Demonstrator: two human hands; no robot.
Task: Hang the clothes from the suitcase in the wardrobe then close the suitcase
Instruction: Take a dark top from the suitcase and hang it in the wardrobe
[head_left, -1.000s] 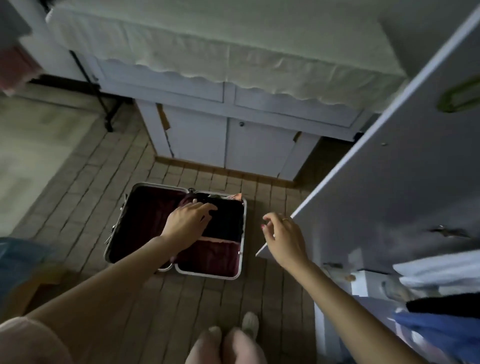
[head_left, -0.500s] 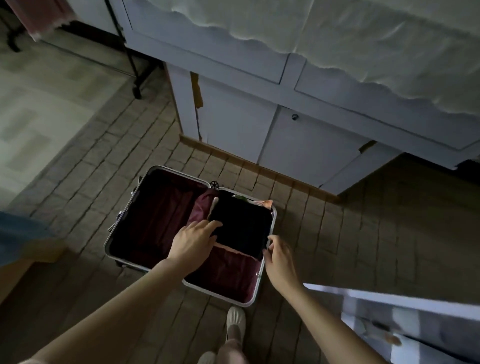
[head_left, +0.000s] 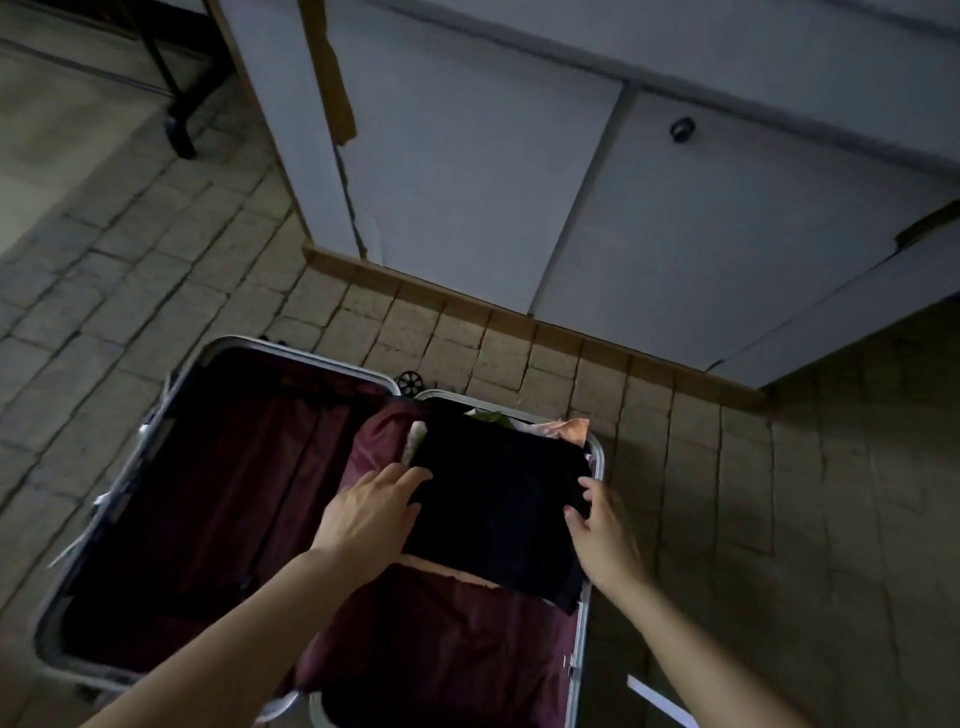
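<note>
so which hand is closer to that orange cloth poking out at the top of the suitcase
Right. The right hand sits at the black garment's right edge, below the orange cloth. The left hand is at the garment's left edge, farther away.

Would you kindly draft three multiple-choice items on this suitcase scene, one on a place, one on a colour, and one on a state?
1. Where does the folded black garment lie?
A. In the right half of the suitcase
B. On the floor tiles
C. In the left half of the suitcase

2. What colour is the suitcase lining?
A. Bright yellow
B. Dark maroon
C. White

3. In what state is the suitcase?
A. Shut and standing upright
B. Shut and lying flat
C. Open and lying flat on the floor

Answers:
1. A: the garment sits atop other clothes in the right half, between the left hand and the right hand.
2. B: the fabric inside both halves is dark maroon.
3. C: both halves lie spread open on the tiles.
</note>
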